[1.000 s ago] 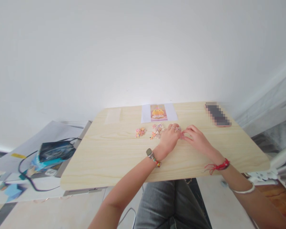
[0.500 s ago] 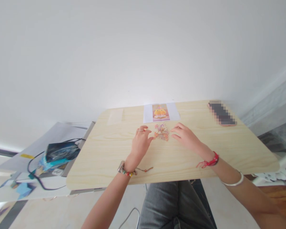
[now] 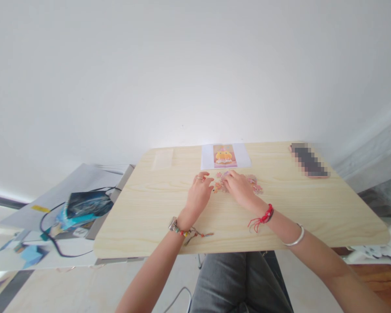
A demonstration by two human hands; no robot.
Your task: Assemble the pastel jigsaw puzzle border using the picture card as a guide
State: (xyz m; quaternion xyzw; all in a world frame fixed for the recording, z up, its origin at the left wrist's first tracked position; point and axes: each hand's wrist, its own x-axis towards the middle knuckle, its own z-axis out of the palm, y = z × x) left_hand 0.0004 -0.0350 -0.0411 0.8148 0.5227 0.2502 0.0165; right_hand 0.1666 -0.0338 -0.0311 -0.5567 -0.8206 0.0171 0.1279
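Hands (image 3: 198, 195) (image 3: 239, 189) on puzzle pieces (image 3: 254, 184), fingers spread flat, grasping nothing, wooden table (image 3: 313, 208)

Two bare forearms reach up from the bottom of the frame, hands close together at its centre.

The left hand (image 3: 198, 194) lies palm down, fingers loosely spread and slightly curled, a ring on one finger and a beaded band at the wrist. The right hand (image 3: 239, 190) lies just beside it, palm down, fingers pointing to the upper left. A red string circles the right wrist, with a silver bangle lower on that forearm. Neither hand visibly grasps anything.
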